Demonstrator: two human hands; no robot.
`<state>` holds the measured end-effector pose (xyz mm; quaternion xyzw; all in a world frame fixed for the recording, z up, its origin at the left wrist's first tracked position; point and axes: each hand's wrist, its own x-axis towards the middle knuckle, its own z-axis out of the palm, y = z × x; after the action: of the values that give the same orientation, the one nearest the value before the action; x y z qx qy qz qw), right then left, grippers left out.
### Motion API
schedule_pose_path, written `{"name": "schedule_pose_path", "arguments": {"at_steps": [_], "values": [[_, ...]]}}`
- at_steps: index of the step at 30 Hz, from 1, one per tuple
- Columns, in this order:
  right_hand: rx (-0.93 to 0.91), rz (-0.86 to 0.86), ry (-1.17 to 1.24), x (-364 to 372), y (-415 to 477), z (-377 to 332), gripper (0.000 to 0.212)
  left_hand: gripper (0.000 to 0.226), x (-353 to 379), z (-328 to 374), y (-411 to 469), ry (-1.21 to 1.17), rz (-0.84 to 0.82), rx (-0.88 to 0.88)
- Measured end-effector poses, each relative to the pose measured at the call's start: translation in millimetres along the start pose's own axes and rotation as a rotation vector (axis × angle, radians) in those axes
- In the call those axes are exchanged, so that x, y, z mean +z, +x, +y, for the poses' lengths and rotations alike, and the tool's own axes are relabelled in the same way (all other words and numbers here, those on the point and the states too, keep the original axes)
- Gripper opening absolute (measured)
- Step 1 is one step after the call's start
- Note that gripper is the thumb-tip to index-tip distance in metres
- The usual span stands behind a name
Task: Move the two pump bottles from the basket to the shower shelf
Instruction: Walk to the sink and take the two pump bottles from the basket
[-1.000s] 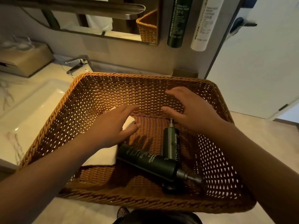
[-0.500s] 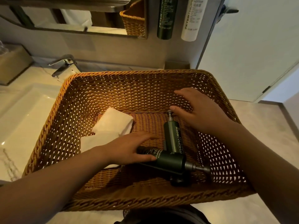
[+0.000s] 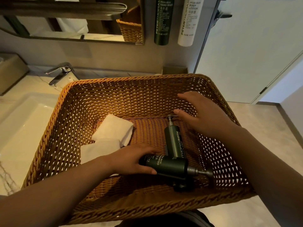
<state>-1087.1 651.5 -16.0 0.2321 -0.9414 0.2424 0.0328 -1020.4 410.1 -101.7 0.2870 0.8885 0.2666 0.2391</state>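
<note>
Our left hand [image 3: 131,158] has its fingers [image 3: 148,171] curled round the base end of the near bottle [image 3: 165,164], thumb on top, grip closing but not lifted. Right hand [image 3: 203,115] spread open, holding nothing, thumb touching the pump head of the far bottle [image 3: 173,140]. Both bottles lie flat in the basket [image 3: 68,128], crossed, near one on top, towels [image 3: 113,128] beside. We judge them rigid, smooth, likely slippery, moderate weight; take each round the body, not the thin pump neck.
</note>
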Motion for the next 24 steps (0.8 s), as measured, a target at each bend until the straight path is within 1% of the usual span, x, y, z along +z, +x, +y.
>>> {"name": "schedule_pose_path", "arguments": {"at_steps": [4,8,12,15,18,21,24], "values": [[-0.003,0.014,0.002,-0.3,1.1,0.7,0.061,0.06,2.3,1.2,1.4,0.032,-0.015,0.038],[-0.005,0.008,0.013,2.1,0.8,1.9,0.065,0.059,2.3,-0.9,1.8,0.045,-0.021,0.044],[-0.025,0.009,0.021,2.5,1.9,0.9,0.062,0.058,0.9,-4.0,2.0,0.031,0.018,0.042],[-0.017,0.012,0.025,0.1,4.1,1.3,0.063,0.058,-3.7,-11.0,1.1,-0.044,0.086,-0.011],[0.007,0.05,0.035,-5.5,6.8,4.0,0.064,0.054,-7.0,-18.6,-0.9,-0.193,0.192,-0.077],[0.009,0.067,0.036,-10.0,8.5,4.5,0.07,0.051,-10.2,-19.7,-0.6,-0.348,0.306,-0.116],[-0.015,0.048,0.025,-7.3,10.3,4.1,0.065,0.05,-9.0,-19.3,2.9,-0.4,0.445,-0.155]]}}
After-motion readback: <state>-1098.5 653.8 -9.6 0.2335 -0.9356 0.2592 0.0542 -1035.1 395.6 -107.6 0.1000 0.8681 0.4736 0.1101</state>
